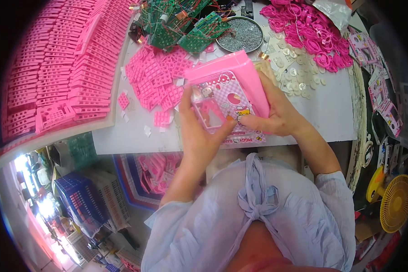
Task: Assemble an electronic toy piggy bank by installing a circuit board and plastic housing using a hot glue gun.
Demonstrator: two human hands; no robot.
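Both hands grip a pink plastic casing (257, 90) over the front part of the table. A printed panel (224, 93) with cartoon figures and a window lies against the casing's upper face, slightly askew to it. My left hand (197, 129) holds the left edge, its thumb across the panel's lower part. From the right, my right hand (276, 111) wraps the casing, thumb resting on the panel close to the left thumb. The undersides of both are hidden, as are some fingers. Left of the casing lies a heap of small pink keypads (156, 75).
Stacked pink face plates (72, 59) fill a tray at left. Behind are wired green circuit boards (172, 25), a round tin of screws (242, 38), magenta plastic parts (299, 27) and pale discs (303, 72). A yellow fan (396, 204) stands at right; a parts bin (131, 186) sits below the table.
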